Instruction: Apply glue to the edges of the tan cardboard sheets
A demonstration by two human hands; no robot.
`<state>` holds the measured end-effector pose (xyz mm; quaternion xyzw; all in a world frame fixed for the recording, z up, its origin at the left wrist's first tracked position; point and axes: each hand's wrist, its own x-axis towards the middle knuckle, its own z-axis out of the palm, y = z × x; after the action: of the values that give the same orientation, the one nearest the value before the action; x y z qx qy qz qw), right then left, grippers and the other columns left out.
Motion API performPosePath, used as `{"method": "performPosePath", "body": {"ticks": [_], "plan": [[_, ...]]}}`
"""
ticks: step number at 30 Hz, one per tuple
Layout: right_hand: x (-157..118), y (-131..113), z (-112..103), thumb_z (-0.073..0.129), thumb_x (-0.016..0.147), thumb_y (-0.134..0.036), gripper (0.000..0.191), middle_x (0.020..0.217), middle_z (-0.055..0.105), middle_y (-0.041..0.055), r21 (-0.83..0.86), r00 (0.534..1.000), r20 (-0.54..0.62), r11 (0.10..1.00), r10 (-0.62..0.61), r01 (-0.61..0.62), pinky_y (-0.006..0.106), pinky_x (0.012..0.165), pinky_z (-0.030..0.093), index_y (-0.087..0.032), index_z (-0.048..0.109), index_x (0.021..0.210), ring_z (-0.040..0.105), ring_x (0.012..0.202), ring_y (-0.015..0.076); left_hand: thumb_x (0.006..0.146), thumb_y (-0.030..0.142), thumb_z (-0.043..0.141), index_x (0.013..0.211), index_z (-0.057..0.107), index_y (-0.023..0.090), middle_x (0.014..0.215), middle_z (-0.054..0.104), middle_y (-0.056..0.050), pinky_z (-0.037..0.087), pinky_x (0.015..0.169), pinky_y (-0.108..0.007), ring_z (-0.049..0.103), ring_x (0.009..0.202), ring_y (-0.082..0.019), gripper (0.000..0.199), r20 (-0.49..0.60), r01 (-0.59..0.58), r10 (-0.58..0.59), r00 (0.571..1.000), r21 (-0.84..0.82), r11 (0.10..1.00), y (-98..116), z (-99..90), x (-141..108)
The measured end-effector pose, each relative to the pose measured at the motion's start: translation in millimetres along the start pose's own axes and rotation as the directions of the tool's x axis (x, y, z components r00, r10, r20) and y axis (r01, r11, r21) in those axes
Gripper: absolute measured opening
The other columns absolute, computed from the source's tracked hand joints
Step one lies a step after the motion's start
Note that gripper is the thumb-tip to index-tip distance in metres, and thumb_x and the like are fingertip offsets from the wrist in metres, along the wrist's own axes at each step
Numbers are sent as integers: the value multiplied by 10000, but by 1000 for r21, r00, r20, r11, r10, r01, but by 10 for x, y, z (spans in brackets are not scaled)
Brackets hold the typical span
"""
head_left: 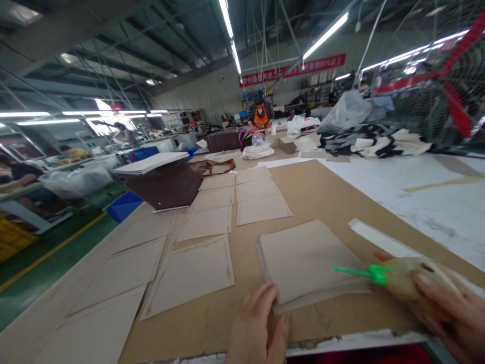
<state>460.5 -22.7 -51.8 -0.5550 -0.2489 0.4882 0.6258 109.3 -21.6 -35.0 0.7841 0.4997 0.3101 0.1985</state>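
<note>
My right hand (447, 303) is wrapped round a yellowish squeeze bottle (403, 280). Its thin green nozzle (354, 271) points left over a stack of grey-beige sheets (306, 258). At the near left corner of that stack is my left hand (257, 323), thumb and fingers apart and fingertips by the sheets' edge. Left of the stack, single sheets (193, 273) lie in rows, some with darker wet-looking streaks along their edges. A shorter row of sheets (261, 199) lies beyond the stack.
A tall dark brown pile (162, 182) with pale sheets on top stands at the left. A white strip (382, 240) lies right of the stack. Fabric pieces (375, 141) and a plastic bag (346, 111) sit farther back. A person (260, 114) is across the table; a red-bladed fan (450, 76) stands right.
</note>
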Motion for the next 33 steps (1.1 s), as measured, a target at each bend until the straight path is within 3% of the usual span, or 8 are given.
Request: {"method": "performPosePath", "body": {"ticks": [2, 4, 7, 9, 15, 21, 27, 33], "plan": [[-10, -15, 133, 872, 611, -487, 546, 994, 716, 75, 31, 996, 74, 998, 55, -57, 260, 566, 583, -286, 703, 1090, 665, 716, 251, 875, 305, 572, 1295, 612, 197, 1340, 615, -135, 475, 1044, -430, 574, 1229, -296, 435, -46, -46, 48, 998, 40, 998, -67, 108, -27], [-47, -38, 247, 855, 633, -499, 613, 959, 713, 74, -18, 993, 112, 1000, 25, -23, 269, 547, 570, -261, 683, 1171, 657, 735, 264, 875, 300, 575, 1278, 625, 216, 1339, 617, -127, 480, 1036, -443, 579, 1223, -304, 415, -108, -54, 60, 992, 55, 997, -116, 188, -54], [-137, -77, 379, 788, 716, -548, 588, 743, 674, 44, -172, 987, 156, 983, -38, 65, 233, 390, 444, -228, 676, 1195, 568, 549, 199, 887, 304, 559, 1254, 636, 228, 1327, 628, -118, 497, 1013, -440, 592, 1203, -300, 383, -162, -53, 60, 985, 46, 998, -157, 235, -72], [-191, -94, 434, 757, 751, -575, 553, 681, 645, 12, -242, 981, 186, 966, -47, 92, 205, 372, 383, -222, 682, 1170, 503, 489, 150, 897, 297, 540, 1242, 639, 230, 1312, 639, -112, 506, 999, -430, 604, 1184, -290, 365, -160, -63, 69, 985, 39, 997, -174, 236, -70], [-222, -75, 436, 744, 773, -568, 514, 930, 705, 24, -180, 979, 200, 980, -44, 81, 220, 677, 523, -237, 666, 1159, 640, 827, 211, 920, 256, 505, 1216, 647, 251, 1286, 657, -98, 509, 989, -378, 611, 1176, -256, 328, -192, -78, 77, 978, 2, 997, -229, 266, -70], [-240, -80, 363, 736, 766, -557, 532, 1094, 706, 67, -161, 979, 198, 984, -44, 77, 264, 674, 556, -249, 662, 1193, 663, 896, 263, 939, 215, 483, 1240, 621, 272, 1317, 637, -77, 482, 1030, -354, 584, 1218, -207, 337, -191, -86, 75, 979, -51, 995, -270, 237, -91], [-231, -70, 146, 765, 752, -490, 549, 1085, 709, 126, -122, 967, 252, 990, -37, 70, 324, 691, 594, -214, 669, 1217, 682, 882, 311, 962, 302, 449, 1209, 652, 273, 1361, 605, -71, 448, 1073, -386, 555, 1258, -203, 321, -30, 105, -110, 994, -118, 987, -116, 49, -78], [-360, -73, -25, 759, 725, -522, 477, 1210, 663, 141, 12, 976, 219, 1000, 1, -3, 442, 769, 606, -236, 744, 1107, 670, 952, 401, 903, 404, 549, 1098, 702, 251, 1316, 640, -62, 394, 1108, -384, 561, 1247, -219, 291, 15, 338, -363, 931, -409, 848, -49, 33, -35]]}}
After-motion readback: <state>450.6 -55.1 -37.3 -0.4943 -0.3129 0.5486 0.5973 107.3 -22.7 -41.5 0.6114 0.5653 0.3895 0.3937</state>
